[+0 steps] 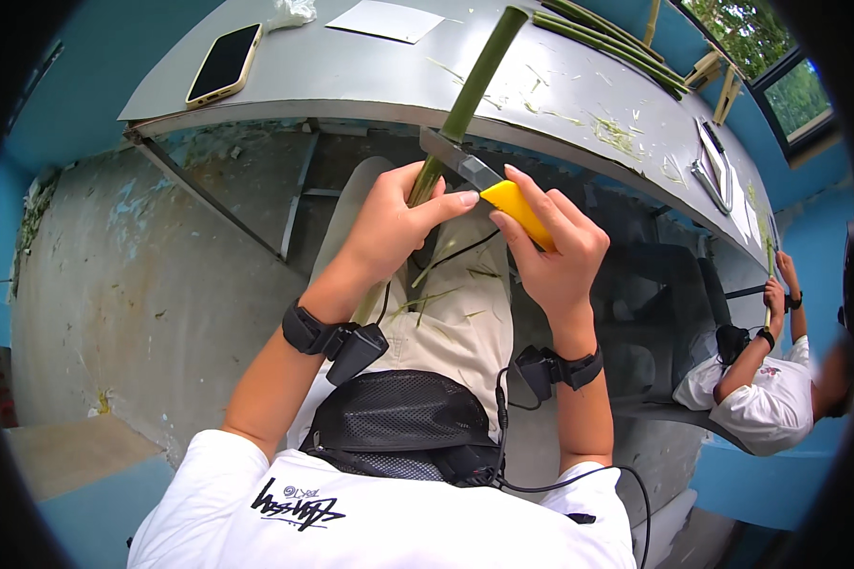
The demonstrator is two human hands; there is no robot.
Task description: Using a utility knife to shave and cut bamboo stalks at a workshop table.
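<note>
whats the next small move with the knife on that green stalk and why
Probably a short push of the yellow-handled knife away from the body along the green bamboo stalk: the right hand sets its blade against the stalk just above the left hand gripping it, and green shavings already lie about.

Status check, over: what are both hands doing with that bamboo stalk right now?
Left hand gripping green bamboo stalk. Right hand holding yellow-handled knife, blade against stalk. Nothing blocking.

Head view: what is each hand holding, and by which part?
Left hand grips the green bamboo stalk near its lower end. Right hand holds the knife by its yellow handle, its blade lying against the stalk.
</note>
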